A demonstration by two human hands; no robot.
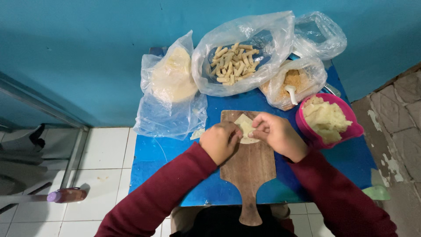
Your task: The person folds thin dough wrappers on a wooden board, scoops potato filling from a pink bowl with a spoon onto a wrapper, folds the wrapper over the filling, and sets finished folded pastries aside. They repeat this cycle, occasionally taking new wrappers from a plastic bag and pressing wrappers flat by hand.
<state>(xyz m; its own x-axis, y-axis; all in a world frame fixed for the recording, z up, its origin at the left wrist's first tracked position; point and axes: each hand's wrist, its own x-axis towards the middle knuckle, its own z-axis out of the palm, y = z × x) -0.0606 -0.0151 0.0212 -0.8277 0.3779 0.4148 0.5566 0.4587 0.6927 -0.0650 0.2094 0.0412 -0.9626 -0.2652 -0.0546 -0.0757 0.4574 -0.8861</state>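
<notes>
Both grips, your left hand [219, 141] and right hand [276, 134], are pinching the thin pale round dough wrapper [245, 127] on the wooden paddle board [247, 169]; squeeze too hard and it'll probably tear.

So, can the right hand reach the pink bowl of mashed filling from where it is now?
Probably yes. The right hand is on the wrapper on the wooden board, and the pink bowl stands just to its right on the blue table. Nothing lies between them, and the bowl is open on top.
</notes>
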